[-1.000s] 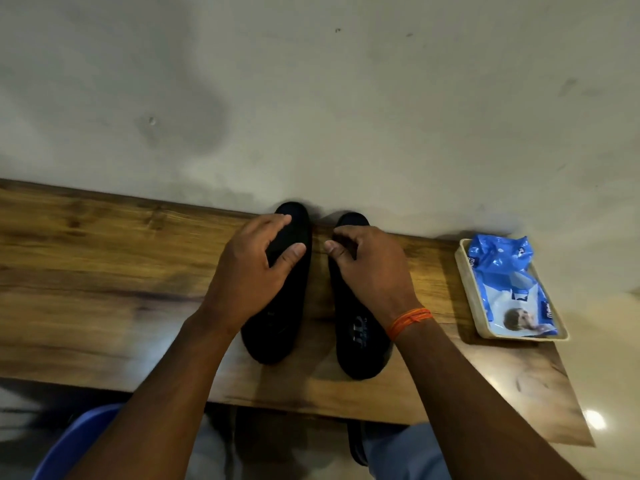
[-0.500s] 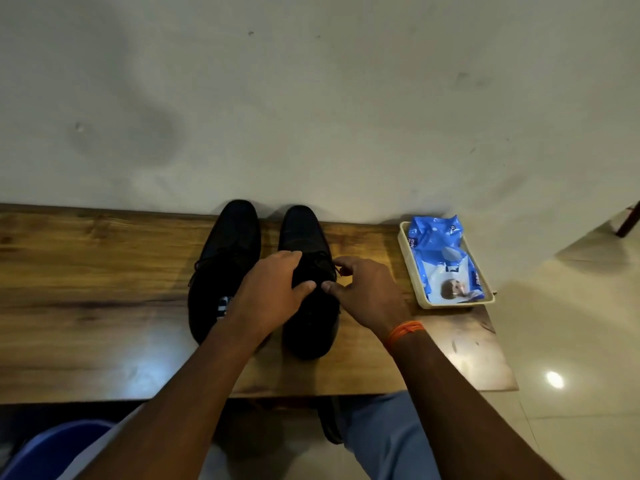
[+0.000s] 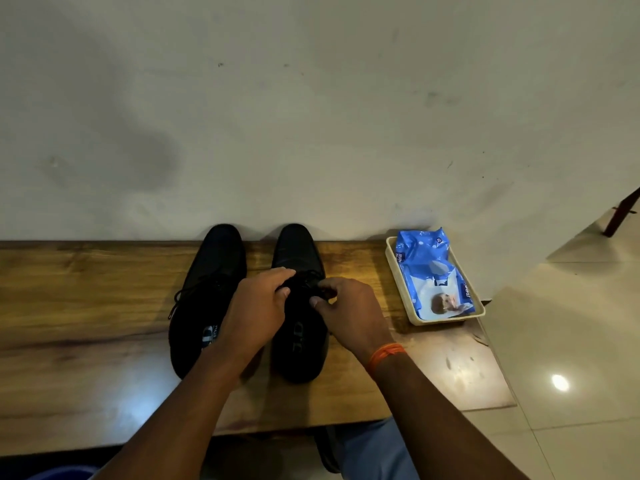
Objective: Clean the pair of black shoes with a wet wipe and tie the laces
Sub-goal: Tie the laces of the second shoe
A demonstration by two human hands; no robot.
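Two black shoes stand side by side on a wooden bench, toes toward the wall. The left shoe has loose laces hanging at its left side. Over the lacing of the right shoe, my left hand and my right hand meet. Each hand pinches a black lace end of the right shoe between thumb and fingers. An orange band circles my right wrist. A blue pack of wet wipes lies in a cream tray to the right.
The cream tray sits near the bench's right end, close to the wall. A pale wall rises directly behind the bench. Tiled floor lies to the right, with a dark furniture leg at the far right. My knee is below the bench edge.
Both hands moved from resting on separate shoes onto the right shoe's laces and now pinch them. The camera view shifted, so shoes and tray appear further left.
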